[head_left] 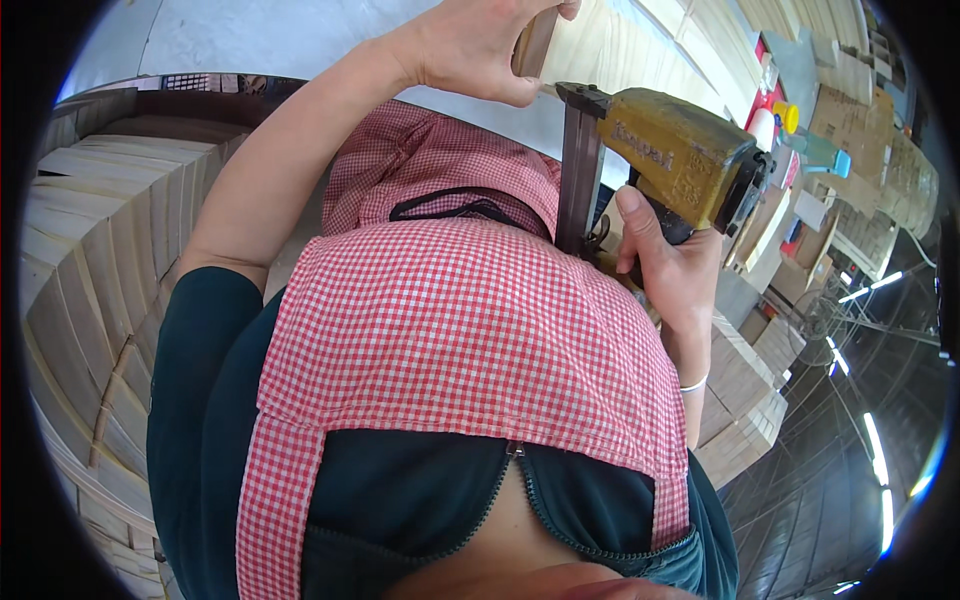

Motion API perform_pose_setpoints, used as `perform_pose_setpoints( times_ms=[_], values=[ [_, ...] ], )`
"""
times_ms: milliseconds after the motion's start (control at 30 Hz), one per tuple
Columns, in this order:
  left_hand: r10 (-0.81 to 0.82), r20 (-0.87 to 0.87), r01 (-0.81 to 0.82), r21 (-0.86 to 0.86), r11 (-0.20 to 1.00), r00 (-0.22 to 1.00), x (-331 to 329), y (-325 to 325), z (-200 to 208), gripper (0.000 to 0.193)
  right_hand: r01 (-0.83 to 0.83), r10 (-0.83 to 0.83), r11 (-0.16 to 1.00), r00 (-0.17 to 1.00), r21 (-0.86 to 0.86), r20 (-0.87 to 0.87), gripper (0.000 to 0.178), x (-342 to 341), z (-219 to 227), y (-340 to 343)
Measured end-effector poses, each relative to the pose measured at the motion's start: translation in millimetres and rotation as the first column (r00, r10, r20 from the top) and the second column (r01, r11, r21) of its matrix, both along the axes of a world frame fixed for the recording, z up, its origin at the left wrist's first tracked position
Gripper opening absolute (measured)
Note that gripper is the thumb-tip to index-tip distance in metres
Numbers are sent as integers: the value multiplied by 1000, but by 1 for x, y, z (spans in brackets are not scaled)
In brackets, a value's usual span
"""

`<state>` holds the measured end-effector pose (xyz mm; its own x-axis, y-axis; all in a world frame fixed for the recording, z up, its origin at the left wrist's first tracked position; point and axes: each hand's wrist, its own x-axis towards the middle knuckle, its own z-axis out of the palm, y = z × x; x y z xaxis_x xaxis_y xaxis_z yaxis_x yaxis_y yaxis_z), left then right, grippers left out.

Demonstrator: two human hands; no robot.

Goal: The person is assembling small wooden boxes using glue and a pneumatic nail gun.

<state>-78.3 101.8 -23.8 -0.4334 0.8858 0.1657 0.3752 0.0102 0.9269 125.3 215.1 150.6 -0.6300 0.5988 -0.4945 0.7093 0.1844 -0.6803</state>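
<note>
My right hand (672, 262) is wrapped round the handle of a yellow nail gun (672, 145), with its thumb up along the grip. The gun's long dark magazine (578, 180) points down toward my apron, and its nose meets the edge of a wooden piece (537, 45) at the table's near side. My left hand (475, 50) grips that piece, thumb on the near side and fingers over the far side, partly cut off by the upper edge. A pale wooden board (598, 45) lies beside the piece, just beyond the gun's nose.
A light table top (240, 35) spans the upper left. Wooden pieces are stacked along the left (110, 240). Pale boards (700, 40) lie at the upper right, near a yellow-capped container (787, 117) and a blue-topped bottle (828, 157). Cardboard boxes (740, 400) stand on the right.
</note>
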Motion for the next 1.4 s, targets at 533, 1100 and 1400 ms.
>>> perform_pose_setpoints(
  times_ms=[533,1100,1400],
  values=[
    [146,-172,-85,319,944,974,-2,6,-16,97,-198,211,974,971,112,-112,29,-38,-1,15],
    [21,145,-53,219,974,989,0,-8,6,103,-291,283,947,956,138,76,23,-56,10,26],
    [294,104,-298,21,954,950,9,-6,1,103,-289,298,939,954,187,-25,26,-74,15,39]
  ],
)
